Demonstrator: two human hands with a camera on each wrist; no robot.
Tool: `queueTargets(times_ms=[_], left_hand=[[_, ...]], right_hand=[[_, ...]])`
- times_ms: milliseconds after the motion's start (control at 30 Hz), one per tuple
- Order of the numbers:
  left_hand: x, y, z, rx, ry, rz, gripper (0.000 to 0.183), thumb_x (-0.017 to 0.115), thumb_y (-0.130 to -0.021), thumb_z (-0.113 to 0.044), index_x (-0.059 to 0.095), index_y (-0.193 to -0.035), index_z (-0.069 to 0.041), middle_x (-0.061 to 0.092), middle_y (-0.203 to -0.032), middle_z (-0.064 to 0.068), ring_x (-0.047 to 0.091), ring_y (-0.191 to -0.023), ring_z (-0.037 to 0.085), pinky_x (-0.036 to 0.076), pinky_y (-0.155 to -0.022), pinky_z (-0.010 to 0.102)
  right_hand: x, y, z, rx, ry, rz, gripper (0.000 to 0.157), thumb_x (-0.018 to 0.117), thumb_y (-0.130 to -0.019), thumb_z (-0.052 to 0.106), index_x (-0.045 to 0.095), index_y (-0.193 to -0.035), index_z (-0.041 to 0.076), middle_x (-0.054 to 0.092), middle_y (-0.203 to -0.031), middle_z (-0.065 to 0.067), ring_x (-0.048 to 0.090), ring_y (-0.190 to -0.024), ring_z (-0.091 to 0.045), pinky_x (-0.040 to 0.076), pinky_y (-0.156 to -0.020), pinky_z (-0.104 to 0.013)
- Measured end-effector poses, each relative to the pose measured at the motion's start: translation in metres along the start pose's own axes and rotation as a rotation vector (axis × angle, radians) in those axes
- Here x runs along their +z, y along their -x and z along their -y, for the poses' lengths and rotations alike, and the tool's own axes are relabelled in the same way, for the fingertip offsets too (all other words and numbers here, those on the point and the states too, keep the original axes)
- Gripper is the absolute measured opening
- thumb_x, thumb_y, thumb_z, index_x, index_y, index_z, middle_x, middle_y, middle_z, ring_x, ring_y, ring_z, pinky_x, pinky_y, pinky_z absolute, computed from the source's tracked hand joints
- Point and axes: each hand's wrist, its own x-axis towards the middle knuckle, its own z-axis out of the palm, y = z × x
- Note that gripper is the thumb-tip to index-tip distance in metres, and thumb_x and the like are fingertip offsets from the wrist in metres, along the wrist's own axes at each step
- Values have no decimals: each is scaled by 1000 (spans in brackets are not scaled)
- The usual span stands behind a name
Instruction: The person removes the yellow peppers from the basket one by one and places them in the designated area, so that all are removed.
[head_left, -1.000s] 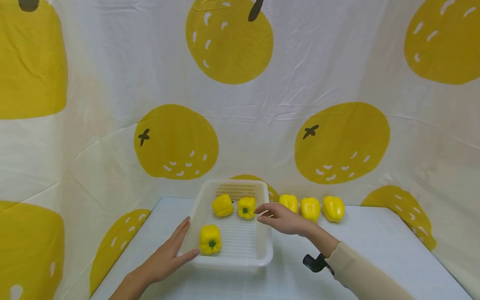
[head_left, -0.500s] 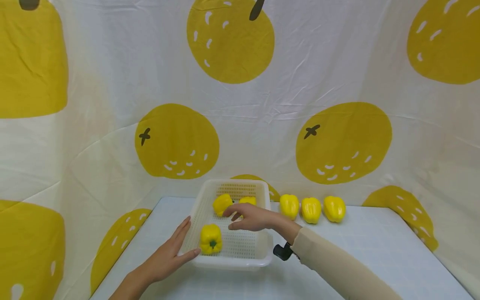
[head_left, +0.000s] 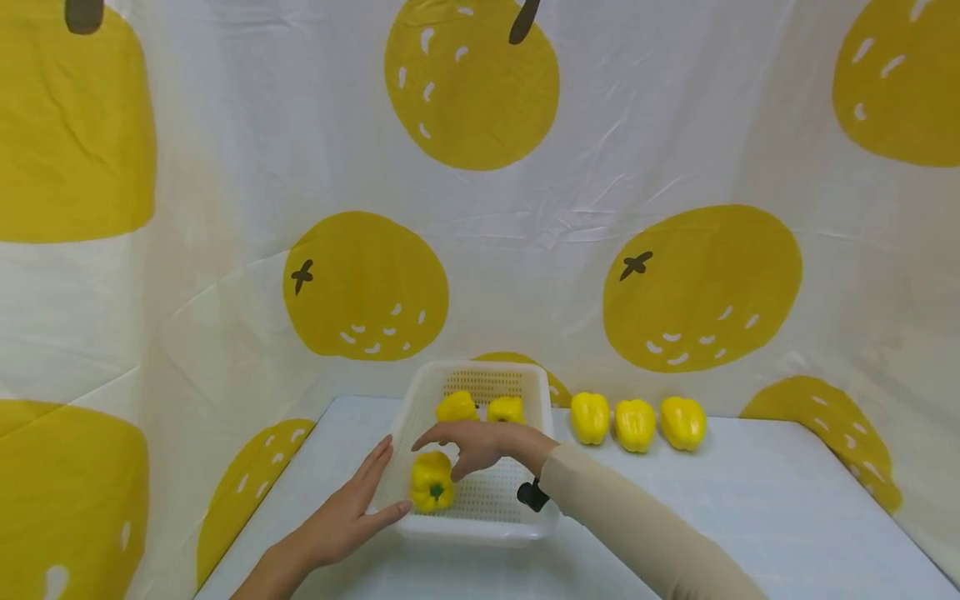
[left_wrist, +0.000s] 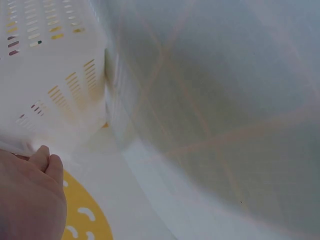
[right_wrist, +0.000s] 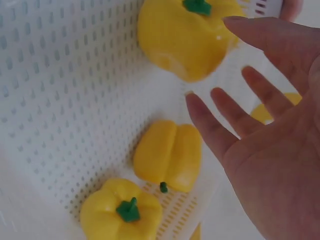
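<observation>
A white perforated plastic basket (head_left: 517, 528) holds three yellow bell peppers with green stems. My right hand (head_left: 480, 446) hovers inside it, spread above the front-left bell pepper (head_left: 432, 492). In the right wrist view the thumb reaches beside that bell pepper (right_wrist: 185, 40), and the fingers stand apart with nothing between them. My left hand (head_left: 337, 517) rests at the basket's front-left corner, its fingers straight along the left side and thumb at the front rim. In the left wrist view, fingertips (left_wrist: 45, 160) touch the basket's outside (left_wrist: 65, 50).
Two more bell peppers sit at the basket's back, the left one (head_left: 456, 406) beside the right one (head_left: 506, 409). Several centimetres right of the basket, three bell peppers (head_left: 635, 425) stand in a row on the pale blue table (head_left: 720, 500). A fruit-print curtain (head_left: 540, 183) hangs behind.
My right hand has moved left and forward from the basket's right side, past the back peppers, to above the front-left bell pepper. The left hand stays at the corner. The view shifts slightly.
</observation>
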Motion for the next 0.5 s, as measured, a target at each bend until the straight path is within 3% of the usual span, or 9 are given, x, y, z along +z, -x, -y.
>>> queueTargets(times_ms=[133, 333, 500], left_hand=[[0, -1, -1, -8, -11, 0, 98, 59, -94, -65, 14, -166, -16, 6, -173, -2, 26, -153, 33, 30, -114, 68], [0, -2, -2, -6, -14, -4, 98, 60, -95, -65, 15, -166, -16, 6, -173, -3, 23, -154, 32, 28, -115, 67], [0, -2, -1, -29, -8, 9, 99, 60, -93, -66, 14, -166, -18, 5, -172, -6, 23, -154, 30, 28, -116, 66]], right_hand=[[4, -8, -5, -38, 28, 34, 66, 72, -92, 0, 51, -151, 22, 45, -157, 10, 41, -144, -13, 46, -110, -37], [13, -15, -11, -7, 65, 67, 73, 72, -89, -4, 51, -150, 30, 42, -157, 18, 38, -146, -10, 35, -119, -43], [20, -19, -12, -23, 66, 54, 73, 75, -87, -2, 52, -150, 27, 46, -156, 12, 42, -141, -9, 35, -119, -40]])
